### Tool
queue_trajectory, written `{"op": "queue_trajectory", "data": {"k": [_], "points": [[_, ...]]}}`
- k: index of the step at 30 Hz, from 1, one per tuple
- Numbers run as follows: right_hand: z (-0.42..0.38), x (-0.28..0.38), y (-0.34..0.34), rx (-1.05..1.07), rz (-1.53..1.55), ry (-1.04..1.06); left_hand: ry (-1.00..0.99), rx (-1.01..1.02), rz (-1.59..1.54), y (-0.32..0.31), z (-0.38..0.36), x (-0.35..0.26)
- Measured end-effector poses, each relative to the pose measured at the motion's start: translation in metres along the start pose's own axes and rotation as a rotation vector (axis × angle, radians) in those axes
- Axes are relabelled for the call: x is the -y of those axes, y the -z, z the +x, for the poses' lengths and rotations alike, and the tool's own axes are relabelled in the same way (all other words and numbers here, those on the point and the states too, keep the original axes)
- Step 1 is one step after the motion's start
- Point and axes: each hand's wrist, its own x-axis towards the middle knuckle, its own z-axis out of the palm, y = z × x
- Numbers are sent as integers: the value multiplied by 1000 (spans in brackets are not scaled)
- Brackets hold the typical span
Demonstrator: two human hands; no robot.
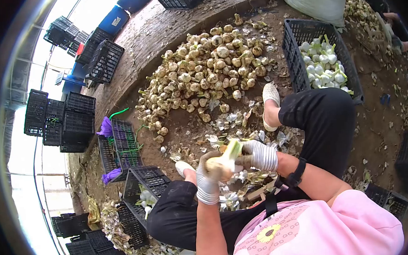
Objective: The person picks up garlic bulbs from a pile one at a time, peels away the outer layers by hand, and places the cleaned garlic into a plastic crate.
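Observation:
A garlic bulb (221, 166) with a thick pale green stem is held up in front of my lap. My left hand (207, 176), in a white glove with a dirty palm, wraps round the bulb from the left. From the right, my right hand (259, 156), in a striped white glove, has its fingers closed at the stem and skin of the same bulb. Motion blurs the fingertips of both hands. Loose peeled skins (230, 197) lie on the ground beneath. A large heap of unpeeled garlic bulbs (210, 69) spreads beyond my feet.
A black crate (288, 54) of cleaned white garlic stands at the upper right, near a white sack (315, 1). Another crate (153, 178) with garlic is beside my left leg. Stacked black crates (79, 118) stand at left. Other people's hands (407, 46) show at the right edge.

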Motion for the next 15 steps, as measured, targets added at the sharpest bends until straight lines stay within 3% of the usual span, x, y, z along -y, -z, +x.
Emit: {"op": "queue_trajectory", "data": {"k": [1,2,3,5,6,9,10,11,13,14,15], "points": [[9,-16,7,17,-421,170,192,-14,-453,3,-1,8],[13,-20,9,-38,-682,298,249,-151,-492,3,0,13],[16,-22,11,-98,-946,427,295,-143,-625,3,0,16],[7,-22,3,-130,-427,345,384,-126,-900,-1,1,21],[5,-19,0,-140,-169,301,380,-213,-833,-3,2,22],[16,-27,11,-218,320,80,265,-155,-265,-5,13,26],[26,-41,18,-359,219,213,184,-209,-10,-14,9,20],[28,-36,19,-371,189,211,-94,-214,252,-19,10,21],[21,-32,20,-347,-333,304,60,-178,188,-30,-2,18],[18,-32,17,-322,-526,246,-146,-190,206,-11,6,62],[16,-41,7,-267,-299,350,-186,-221,166,-26,4,67]]}}
